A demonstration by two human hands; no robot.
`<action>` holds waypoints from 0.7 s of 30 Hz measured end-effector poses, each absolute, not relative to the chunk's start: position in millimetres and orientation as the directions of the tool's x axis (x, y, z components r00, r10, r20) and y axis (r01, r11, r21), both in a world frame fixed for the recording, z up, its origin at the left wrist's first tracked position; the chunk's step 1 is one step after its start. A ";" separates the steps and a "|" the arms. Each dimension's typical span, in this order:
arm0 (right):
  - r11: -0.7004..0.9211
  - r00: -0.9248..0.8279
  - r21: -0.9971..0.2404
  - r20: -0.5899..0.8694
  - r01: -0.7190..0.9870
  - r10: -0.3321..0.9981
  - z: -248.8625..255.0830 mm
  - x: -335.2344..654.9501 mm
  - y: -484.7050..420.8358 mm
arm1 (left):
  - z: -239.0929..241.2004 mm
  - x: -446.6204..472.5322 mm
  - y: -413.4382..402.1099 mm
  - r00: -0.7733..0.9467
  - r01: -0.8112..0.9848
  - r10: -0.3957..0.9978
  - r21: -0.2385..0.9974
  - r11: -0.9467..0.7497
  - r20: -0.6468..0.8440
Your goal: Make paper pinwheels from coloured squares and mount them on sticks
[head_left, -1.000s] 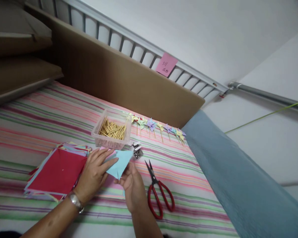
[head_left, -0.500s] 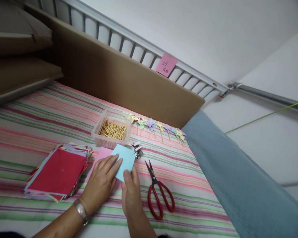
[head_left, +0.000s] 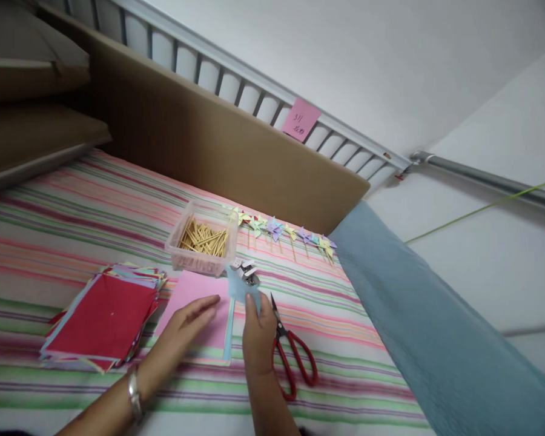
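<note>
My right hand (head_left: 258, 336) grips a small sheet of light blue paper (head_left: 240, 290), which is tilted and slightly blurred. Over a pink sheet of paper (head_left: 191, 290) my left hand (head_left: 185, 327) hovers or rests with its fingers stretched out, holding nothing; whether it touches the sheet I cannot tell. Blue and other paper edges show under the pink sheet. Close behind the blue sheet lie small metal pins or clips (head_left: 249, 275), too small to name. Scissors with red handles (head_left: 294, 357) lie just right of my right hand, blades slightly apart.
A clear plastic box (head_left: 178, 260) holds many short wooden sticks (head_left: 204, 237). At left lies a stack of coloured paper (head_left: 102, 318), red on top. Several paper pinwheels (head_left: 275, 227) line up along a cardboard panel (head_left: 218, 145). Folded cardboard (head_left: 40, 133) stands at upper left.
The blue sheet has come off the pink one and moved right in my right hand, turning on edge. My left hand has let go of it, uncovering the pink sheet.
</note>
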State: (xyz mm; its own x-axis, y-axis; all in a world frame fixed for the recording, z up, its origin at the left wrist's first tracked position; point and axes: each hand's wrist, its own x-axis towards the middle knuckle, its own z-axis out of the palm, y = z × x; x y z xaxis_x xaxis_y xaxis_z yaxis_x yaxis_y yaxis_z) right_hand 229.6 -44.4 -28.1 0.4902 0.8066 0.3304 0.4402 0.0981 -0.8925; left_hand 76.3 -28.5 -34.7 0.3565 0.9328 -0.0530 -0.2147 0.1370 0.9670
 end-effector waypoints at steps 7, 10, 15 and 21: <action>0.439 -0.137 -0.351 0.632 0.827 0.763 -39.5 208.1 -53.1 | -19.8 69.5 -20.5 0.522 -0.675 0.787 0.404 0.617 -0.329; 0.458 -0.189 -0.338 0.597 0.822 0.780 -42.2 204.5 -52.0 | -21.1 65.5 -14.6 0.473 -0.628 0.750 0.420 0.655 -0.462; 0.494 -0.228 -0.414 0.543 0.765 0.808 -41.3 208.6 -51.6 | -25.4 60.5 -5.2 0.382 -0.556 0.765 0.532 0.639 -0.519; 0.488 -0.202 -0.475 0.533 0.732 0.822 -33.0 215.5 -53.9 | -19.3 48.6 6.0 0.258 -0.498 0.809 0.645 0.579 -0.527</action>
